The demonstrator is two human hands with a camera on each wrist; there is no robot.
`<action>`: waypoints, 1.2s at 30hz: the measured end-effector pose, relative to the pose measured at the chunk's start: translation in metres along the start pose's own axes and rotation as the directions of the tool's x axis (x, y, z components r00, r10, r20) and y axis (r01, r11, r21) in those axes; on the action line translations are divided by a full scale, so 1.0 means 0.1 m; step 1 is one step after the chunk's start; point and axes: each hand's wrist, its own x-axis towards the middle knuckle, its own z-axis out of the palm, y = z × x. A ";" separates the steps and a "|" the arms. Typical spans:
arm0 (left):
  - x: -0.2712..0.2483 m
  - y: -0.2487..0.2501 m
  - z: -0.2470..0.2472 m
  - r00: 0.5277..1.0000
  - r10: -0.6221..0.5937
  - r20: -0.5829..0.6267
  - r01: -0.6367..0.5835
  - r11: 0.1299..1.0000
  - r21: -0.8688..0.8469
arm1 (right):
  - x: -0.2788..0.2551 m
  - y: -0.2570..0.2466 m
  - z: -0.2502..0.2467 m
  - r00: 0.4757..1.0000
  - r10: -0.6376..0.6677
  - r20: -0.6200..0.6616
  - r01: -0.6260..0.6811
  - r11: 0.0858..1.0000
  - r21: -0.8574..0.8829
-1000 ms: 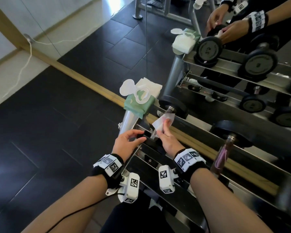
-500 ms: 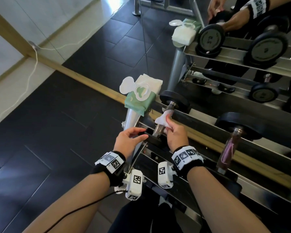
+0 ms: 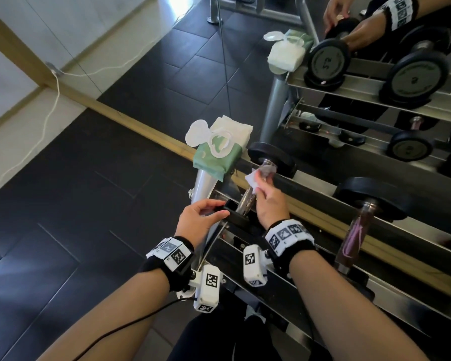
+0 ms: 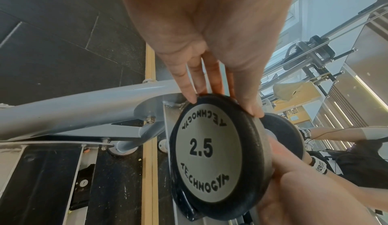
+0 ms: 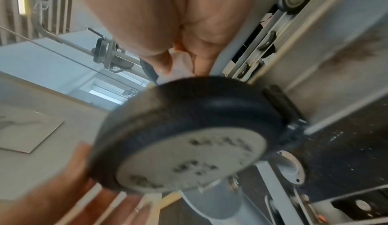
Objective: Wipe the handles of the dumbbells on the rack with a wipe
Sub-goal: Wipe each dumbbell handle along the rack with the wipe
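A 2.5 dumbbell lies across the rack (image 3: 315,186) at its left end. My left hand (image 3: 220,208) grips the dumbbell's near black end plate (image 4: 210,149), fingers and thumb curled over the rim (image 4: 224,105). My right hand (image 3: 259,179) pinches a white wipe (image 3: 253,179) against the upper part of the knurled steel handle (image 3: 246,200), close to the far plate (image 3: 271,155). The right wrist view is blurred; it shows the wipe (image 5: 180,67) between my fingers above the near plate (image 5: 189,145).
A green pack of wipes (image 3: 216,155) with its lid open sits on the rack's left post. A second dumbbell with a pink-tinted handle (image 3: 356,233) lies to the right. A mirror behind the rack reflects dumbbells and my hands. Dark floor tiles lie to the left.
My right hand has slid the wipe a little farther up the handle toward the far plate. My left hand stays on the near plate.
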 end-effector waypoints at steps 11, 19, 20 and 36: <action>0.00 -0.01 -0.01 1.000 0.001 0.020 -0.001 1.000 0.013 | -0.21 0.31 -0.16 0.998 0.027 0.054 -0.024 0.998 -0.049; 0.02 -0.05 -0.01 1.000 0.008 0.027 -0.009 1.000 0.019 | 0.16 0.00 -0.10 0.983 0.184 -0.011 -0.176 0.955 0.237; 0.02 -0.06 -0.01 1.000 0.008 0.022 -0.009 1.000 0.012 | 0.16 -0.02 -0.06 0.981 0.194 0.000 -0.187 0.949 0.253; 0.03 -0.09 -0.01 0.999 0.024 0.022 -0.024 1.000 0.010 | 0.17 0.20 -0.09 0.985 0.160 -0.072 -0.147 0.978 0.150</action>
